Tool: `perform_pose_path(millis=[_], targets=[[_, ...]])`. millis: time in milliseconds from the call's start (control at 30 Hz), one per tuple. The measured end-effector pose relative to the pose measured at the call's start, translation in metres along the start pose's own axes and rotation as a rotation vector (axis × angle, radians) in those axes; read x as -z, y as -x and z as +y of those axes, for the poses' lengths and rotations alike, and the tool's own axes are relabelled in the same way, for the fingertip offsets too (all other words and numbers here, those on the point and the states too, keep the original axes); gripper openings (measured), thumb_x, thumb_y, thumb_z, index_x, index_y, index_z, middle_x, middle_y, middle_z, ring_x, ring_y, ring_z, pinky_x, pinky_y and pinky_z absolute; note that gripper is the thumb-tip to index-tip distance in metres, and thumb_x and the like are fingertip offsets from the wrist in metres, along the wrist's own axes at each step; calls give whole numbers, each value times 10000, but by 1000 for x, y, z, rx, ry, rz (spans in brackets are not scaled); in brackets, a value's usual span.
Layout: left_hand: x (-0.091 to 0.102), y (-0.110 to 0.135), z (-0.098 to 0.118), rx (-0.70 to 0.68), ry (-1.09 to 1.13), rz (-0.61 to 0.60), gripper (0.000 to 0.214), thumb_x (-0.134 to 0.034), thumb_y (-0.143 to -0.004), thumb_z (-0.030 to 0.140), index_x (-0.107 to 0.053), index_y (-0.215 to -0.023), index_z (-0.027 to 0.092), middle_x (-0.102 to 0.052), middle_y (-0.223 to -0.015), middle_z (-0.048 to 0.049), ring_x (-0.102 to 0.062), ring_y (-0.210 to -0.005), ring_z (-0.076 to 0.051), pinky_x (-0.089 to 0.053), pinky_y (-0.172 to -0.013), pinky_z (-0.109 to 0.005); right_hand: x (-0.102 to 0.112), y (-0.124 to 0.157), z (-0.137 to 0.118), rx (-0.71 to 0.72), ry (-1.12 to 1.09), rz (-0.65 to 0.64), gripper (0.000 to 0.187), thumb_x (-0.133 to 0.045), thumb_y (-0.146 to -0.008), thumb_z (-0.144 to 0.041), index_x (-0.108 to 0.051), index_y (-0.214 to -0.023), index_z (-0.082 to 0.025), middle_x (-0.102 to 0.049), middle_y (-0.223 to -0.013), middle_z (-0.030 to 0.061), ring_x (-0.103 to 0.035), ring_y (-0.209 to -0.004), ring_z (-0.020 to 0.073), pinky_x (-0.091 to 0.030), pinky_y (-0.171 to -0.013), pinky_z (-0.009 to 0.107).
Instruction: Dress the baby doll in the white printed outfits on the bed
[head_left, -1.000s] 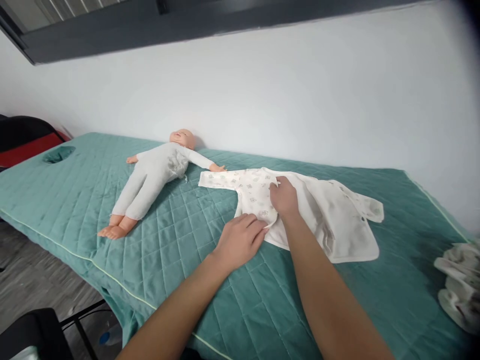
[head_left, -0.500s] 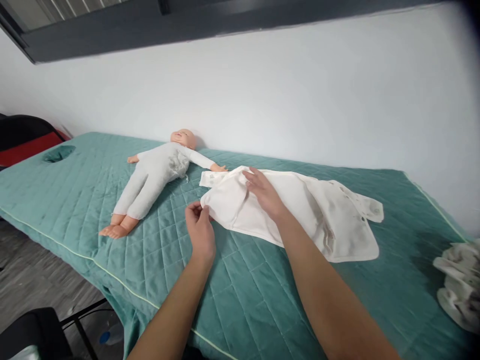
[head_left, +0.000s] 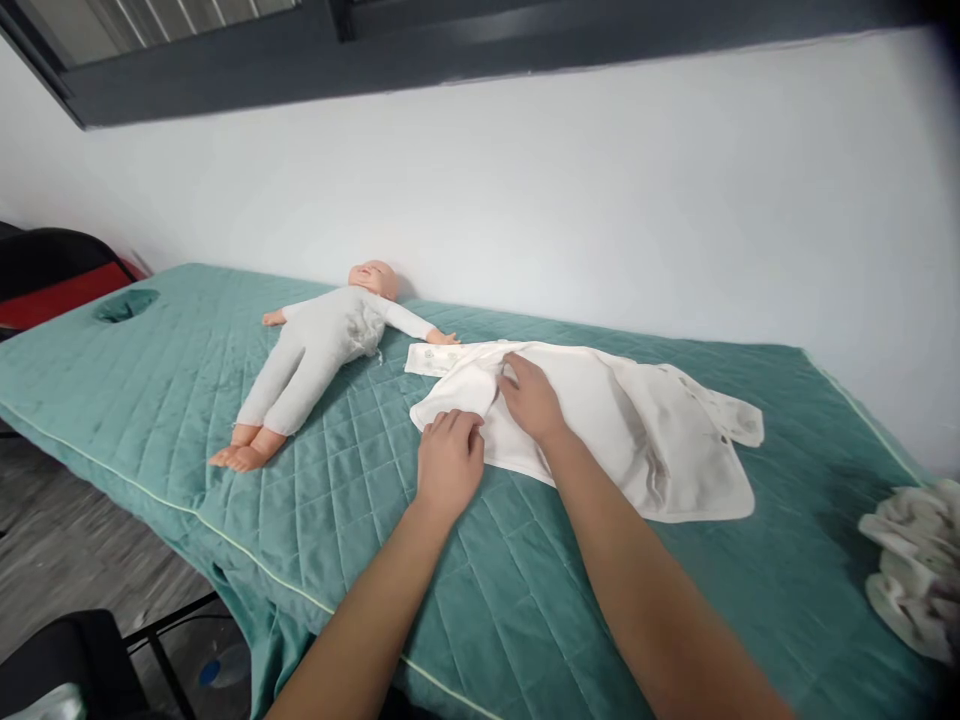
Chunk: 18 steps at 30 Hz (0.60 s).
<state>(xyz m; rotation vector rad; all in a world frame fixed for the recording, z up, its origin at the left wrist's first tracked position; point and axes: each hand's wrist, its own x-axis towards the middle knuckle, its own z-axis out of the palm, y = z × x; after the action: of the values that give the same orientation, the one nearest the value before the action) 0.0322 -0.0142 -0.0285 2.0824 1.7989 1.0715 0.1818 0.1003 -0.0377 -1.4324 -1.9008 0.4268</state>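
A white baby garment lies spread on the green quilted cover, its patterned sleeve ends and a row of fastener-like spots showing. My left hand is on its near left part, fingers curled together and closed on the cloth, the fingertips partly hidden. Farther up the same fold, my right hand pinches the fabric between thumb and fingers. To the left of the garment, a baby doll with a white cloth body lies on its back. One doll hand nearly touches the garment's sleeve.
A crumpled pale cloth bundle sits at the right edge of the bed. The white wall runs along the far side, under a dark window frame. Black chair parts stand at the lower left, and a red and black chair stands beyond.
My left hand has moved right, from the garment's left corner onto its near side. The right hand has come slightly down and closed on the fold. The raised cloth now lies flatter.
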Motion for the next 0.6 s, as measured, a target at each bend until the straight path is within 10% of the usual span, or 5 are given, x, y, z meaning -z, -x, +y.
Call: perform_pose_path(millis=[600], targets=[[-2, -2, 0, 11, -111, -65, 195, -498, -906, 117, -646, -968, 228, -703, -972, -56, -591, -954, -252, -419, -818, -409, 2, -57, 20, -79, 288, -23, 356, -378, -1008, -398, -668, -1130, -229, -664, -1286, 84, -539, -1218, 283, -400, -1000, 411]])
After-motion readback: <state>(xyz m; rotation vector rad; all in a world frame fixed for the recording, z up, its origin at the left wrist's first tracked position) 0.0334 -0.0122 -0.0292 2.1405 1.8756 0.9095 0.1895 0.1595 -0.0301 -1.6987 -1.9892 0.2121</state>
